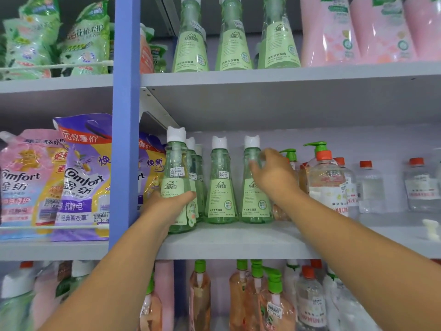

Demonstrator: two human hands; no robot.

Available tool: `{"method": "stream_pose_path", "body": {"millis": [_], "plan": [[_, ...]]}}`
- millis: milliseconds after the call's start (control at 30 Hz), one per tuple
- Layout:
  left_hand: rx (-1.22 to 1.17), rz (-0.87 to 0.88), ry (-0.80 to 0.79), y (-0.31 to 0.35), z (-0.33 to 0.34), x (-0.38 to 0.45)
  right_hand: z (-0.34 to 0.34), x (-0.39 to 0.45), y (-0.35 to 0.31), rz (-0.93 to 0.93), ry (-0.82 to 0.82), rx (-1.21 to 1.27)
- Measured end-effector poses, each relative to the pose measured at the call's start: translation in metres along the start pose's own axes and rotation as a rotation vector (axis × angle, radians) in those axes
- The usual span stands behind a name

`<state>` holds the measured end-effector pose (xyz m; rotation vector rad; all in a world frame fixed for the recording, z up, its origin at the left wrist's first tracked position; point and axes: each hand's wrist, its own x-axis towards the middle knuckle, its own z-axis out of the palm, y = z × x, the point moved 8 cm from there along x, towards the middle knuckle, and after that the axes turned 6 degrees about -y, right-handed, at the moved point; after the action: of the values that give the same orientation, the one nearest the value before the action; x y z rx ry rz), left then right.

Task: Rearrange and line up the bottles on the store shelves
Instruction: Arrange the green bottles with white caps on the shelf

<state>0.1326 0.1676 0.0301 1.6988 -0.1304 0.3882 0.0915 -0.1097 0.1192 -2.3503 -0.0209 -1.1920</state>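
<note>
Hands grip two green bottles: left hand (pixel 170 201) front bottle (pixel 176 187), right hand (pixel 274 174) rightmost bottle (pixel 254 199)

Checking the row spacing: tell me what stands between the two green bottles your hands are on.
One green bottle stands between the left-hand bottle and the right-hand bottle, seen in the head view.

You're standing in a shop, facing grey shelves (pixel 238 244) on a blue upright (pixel 124 115): rows of identical green bottles (pixel 220 187) are wearing price stickers (pixel 176 172), and softener pouches (pixel 83 177) are sitting behind a rail, also priced.
</note>
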Motion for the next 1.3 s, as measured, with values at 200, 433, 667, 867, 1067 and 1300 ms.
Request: {"method": "stream_pose_path", "body": {"millis": [200, 433, 667, 867, 1067, 1300], "plan": [[-0.026, -0.016, -0.056, -0.004, 0.006, 0.003, 0.034, 0.013, -0.056, 0.065, -0.275, 0.219], [-0.058, 0.019, -0.090, -0.001, 0.010, -0.002, 0.087, 0.016, -0.052, 0.176, -0.404, 0.210], [-0.043, 0.029, -0.112, 0.003, 0.012, -0.006, 0.085, 0.017, -0.050, 0.161, -0.342, 0.123], [-0.018, 0.015, -0.081, -0.002, 0.008, -0.003, 0.067, 0.007, -0.048, 0.127, -0.262, 0.169], [0.068, 0.072, 0.011, -0.001, -0.002, -0.004, -0.016, 0.001, 0.006, 0.137, 0.055, 0.190], [0.066, 0.098, 0.018, -0.001, -0.003, -0.004, 0.034, -0.023, 0.035, 0.259, -0.390, -0.032]]}}
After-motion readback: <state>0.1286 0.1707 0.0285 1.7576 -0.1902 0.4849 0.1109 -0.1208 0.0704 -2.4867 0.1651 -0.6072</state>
